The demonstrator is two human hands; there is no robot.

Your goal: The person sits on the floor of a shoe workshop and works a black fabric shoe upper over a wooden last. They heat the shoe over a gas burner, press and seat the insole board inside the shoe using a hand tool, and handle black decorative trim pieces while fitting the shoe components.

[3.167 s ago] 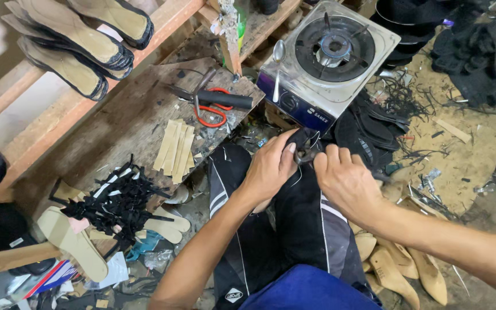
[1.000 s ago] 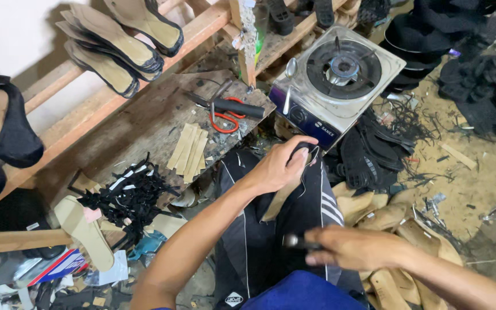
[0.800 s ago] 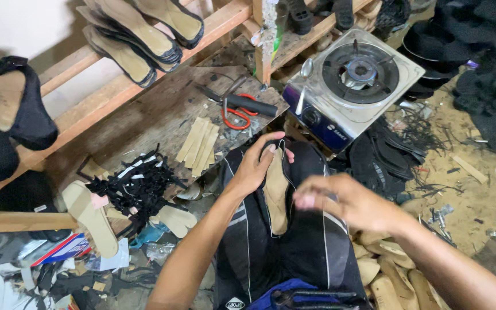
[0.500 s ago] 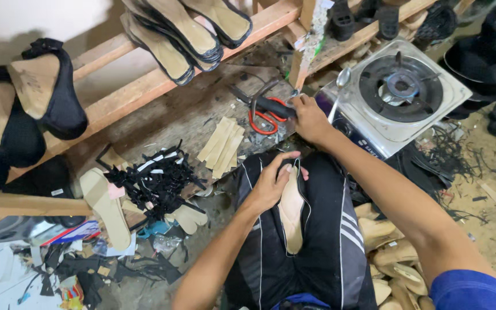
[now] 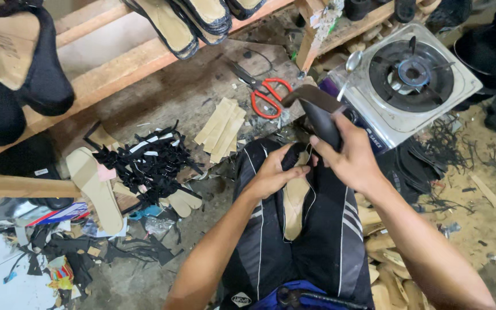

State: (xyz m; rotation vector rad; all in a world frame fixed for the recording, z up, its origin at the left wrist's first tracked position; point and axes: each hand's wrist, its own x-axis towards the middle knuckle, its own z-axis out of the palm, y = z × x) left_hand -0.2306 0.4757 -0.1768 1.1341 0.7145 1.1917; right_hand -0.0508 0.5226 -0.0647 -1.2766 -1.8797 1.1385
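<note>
A tan shoe insole [image 5: 295, 202] with a black strap at its toe lies between my knees on black striped trousers [image 5: 328, 241]. My left hand [image 5: 272, 173] presses down on the insole's top end and the strap. My right hand [image 5: 352, 156] grips a black-handled tool [image 5: 318, 110], a hammer-like tool whose dark head points left, raised just above the insole and my left hand.
Red-handled scissors [image 5: 264, 95] and a stack of tan strips [image 5: 223, 127] lie on the worn board ahead. A single-burner gas stove [image 5: 410, 80] with a spoon on it stands at the right. Black straps [image 5: 147, 163], loose insoles and scraps litter the left floor. Wooden racks hold sandals above.
My right hand reached out to the board by the scissors, took the black-handled tool and brought it back over the insole. My left hand stayed on the insole.
</note>
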